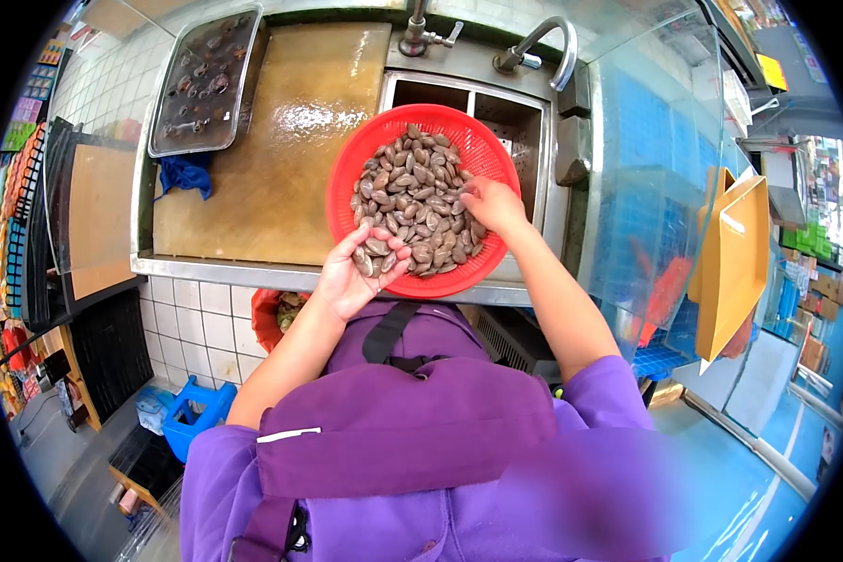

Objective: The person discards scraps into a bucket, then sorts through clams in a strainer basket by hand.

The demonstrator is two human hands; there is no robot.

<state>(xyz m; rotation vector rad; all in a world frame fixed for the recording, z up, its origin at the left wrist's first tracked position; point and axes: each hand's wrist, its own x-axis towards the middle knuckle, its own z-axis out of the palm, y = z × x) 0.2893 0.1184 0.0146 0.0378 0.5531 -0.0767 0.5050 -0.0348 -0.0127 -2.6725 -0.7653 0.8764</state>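
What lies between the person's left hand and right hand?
The head view shows heaped brown clams in the red plastic colander, between the left hand and the right hand.

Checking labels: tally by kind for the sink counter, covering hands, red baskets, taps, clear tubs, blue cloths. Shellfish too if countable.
Hands (left hand, right hand): 2
Red basket: 1
Taps (left tap, right tap): 2
Clear tub: 1
Blue cloth: 1
Total: 7
Shellfish left out: too many overlap to count.
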